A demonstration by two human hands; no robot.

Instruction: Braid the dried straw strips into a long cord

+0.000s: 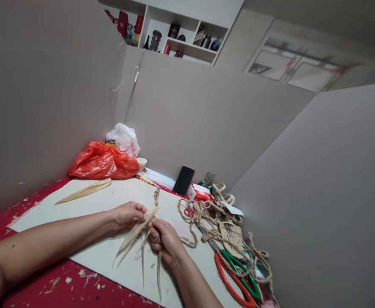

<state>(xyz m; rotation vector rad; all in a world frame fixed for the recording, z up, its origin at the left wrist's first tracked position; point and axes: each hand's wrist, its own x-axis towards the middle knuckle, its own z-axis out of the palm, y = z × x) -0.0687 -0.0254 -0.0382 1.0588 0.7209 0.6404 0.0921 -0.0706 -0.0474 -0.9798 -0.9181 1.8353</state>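
indoors, left hand (128, 215) and right hand (165, 240) pinch straw strips (131, 238) over a white board (87, 206) between grey walls (206, 119).

Left hand (128, 215) and right hand (165, 240): both bare. Left forearm (62, 239): uncovered along its whole visible length, with one small dark spot towards the elbow end. Right forearm (197, 285): uncovered to the lower frame edge. Fingers: plain, nail detail too small to tell.
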